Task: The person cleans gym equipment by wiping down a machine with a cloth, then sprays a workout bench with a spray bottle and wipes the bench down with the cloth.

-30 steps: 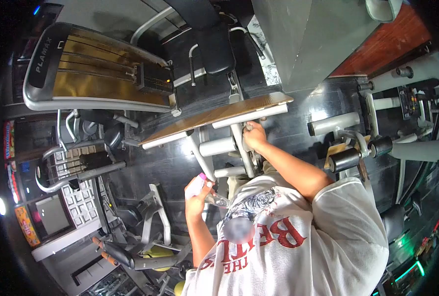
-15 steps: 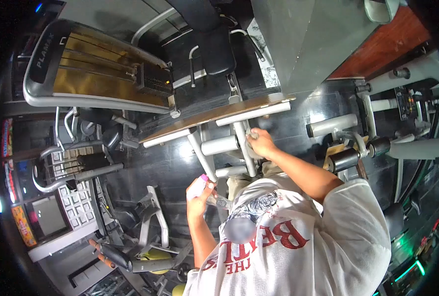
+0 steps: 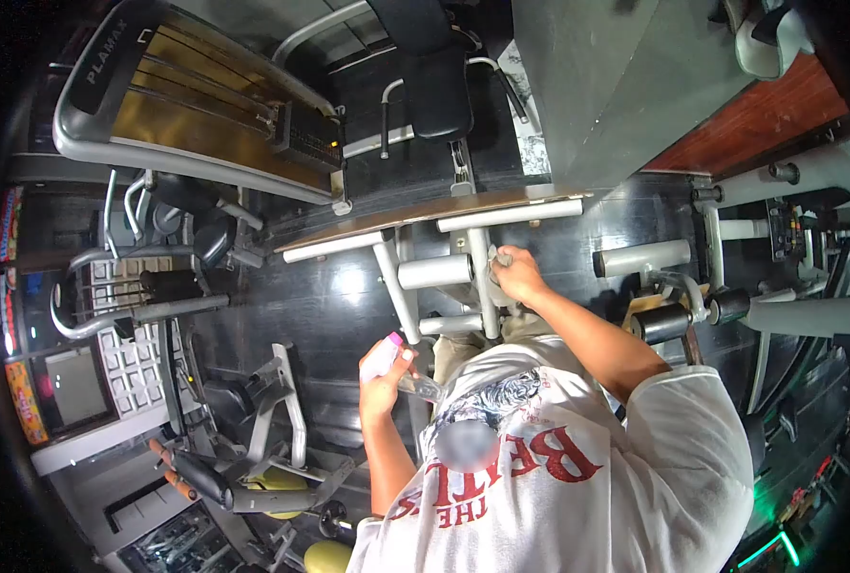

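Observation:
My left hand (image 3: 379, 384) is closed around a clear spray bottle (image 3: 419, 386) with a pink-tipped nozzle, held in front of the shirt and to the left of a metal frame. My right hand (image 3: 520, 277) grips a greyish cloth (image 3: 499, 260), which touches or lies close against the right upright (image 3: 483, 286) of that frame. Part of the cloth is hidden behind the fingers. Between the uprights sits a light grey roller pad (image 3: 434, 271), and a long brown board (image 3: 367, 227) edged with white bars runs across their far ends.
A weight-stack machine (image 3: 224, 105) stands at the upper left, beside a black padded seat (image 3: 441, 100). To the right are machines with roller pads (image 3: 661, 320). A bench with a metal frame (image 3: 282, 411) stands lower left. A grey wall panel (image 3: 597, 86) rises ahead.
The camera view has shifted slightly, so the frame and machines sit a little differently. My left hand with the spray bottle is slightly farther from the frame; my right hand keeps hold of the cloth.

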Demonstrator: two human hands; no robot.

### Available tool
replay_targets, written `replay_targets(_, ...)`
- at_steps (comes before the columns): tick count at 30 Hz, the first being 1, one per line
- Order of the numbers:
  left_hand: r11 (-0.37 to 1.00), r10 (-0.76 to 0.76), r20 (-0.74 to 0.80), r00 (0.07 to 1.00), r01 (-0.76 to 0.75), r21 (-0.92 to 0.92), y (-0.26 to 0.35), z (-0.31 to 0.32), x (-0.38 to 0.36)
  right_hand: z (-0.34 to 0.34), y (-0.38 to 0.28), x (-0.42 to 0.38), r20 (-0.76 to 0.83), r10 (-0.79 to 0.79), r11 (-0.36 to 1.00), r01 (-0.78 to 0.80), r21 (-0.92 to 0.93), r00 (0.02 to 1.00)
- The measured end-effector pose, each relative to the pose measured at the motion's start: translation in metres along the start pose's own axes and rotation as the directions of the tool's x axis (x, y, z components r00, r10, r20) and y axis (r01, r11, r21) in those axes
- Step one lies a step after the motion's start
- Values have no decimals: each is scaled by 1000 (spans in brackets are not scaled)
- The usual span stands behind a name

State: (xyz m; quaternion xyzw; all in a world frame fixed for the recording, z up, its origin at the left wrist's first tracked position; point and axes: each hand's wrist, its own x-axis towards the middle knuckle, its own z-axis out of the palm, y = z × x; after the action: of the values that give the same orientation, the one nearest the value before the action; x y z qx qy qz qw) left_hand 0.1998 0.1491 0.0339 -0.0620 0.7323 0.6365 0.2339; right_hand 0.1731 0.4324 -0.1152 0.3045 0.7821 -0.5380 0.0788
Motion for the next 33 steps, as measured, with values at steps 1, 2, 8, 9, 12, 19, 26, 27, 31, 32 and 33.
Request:
replay_targets(1, 1000, 2, 7, 1000, -2, -4, 0, 0, 1, 0, 0, 10, 15, 21, 1000, -21, 18, 1000)
replay_targets(2, 1000, 2, 14, 1000, -2, -7, 0, 0, 2, 2, 1, 22, 30, 44, 998, -45, 37, 999)
replay_targets(8, 999, 35, 20, 999, -35, 18, 1, -4, -1, 9, 0, 3, -32, 18, 999, -16, 38, 999)
replay_targets(9, 1000, 29, 5, 1000, -29, 3, -1, -5, -1, 4, -10, -13, -19, 50, 998, -50, 25, 999)
replay_targets(12, 1000, 18, 3, 1000, -18, -23, -7, -10, 0, 10, -5, -18, -58, 3, 1000, -1, 27, 998)
replay_targets(19, 999, 38, 18, 999, -37, -16, -7, -11, -3, 19, 2, 14, -102, 78, 976, -56, 209, 992)
replay_targets(26, 998, 54, 49, 997, -53, -32, -7, -13, -5, 21, 1, -24, -183, -41, 997, 52, 54, 982)
replay_targets(27, 998, 54, 52, 997, -52, -37, -6, -14, -5, 20, -1, -18, -176, -33, 996, 46, 75, 984)
replay_targets(31, 995, 83, 49, 995, -80, -67, -2, -16, -10, 31, 25, 28, -157, 7, 996, 6, 86, 988)
replay_targets(32, 996, 70, 44, 997, -68, -63, 0, -16, -12, 31, 24, 26, -164, 2, 998, 8, 59, 986)
replay_targets(33, 997, 60, 37, 998, -57, -61, 1, -17, -13, 32, 21, 25, -170, -6, 999, 11, 31, 985)
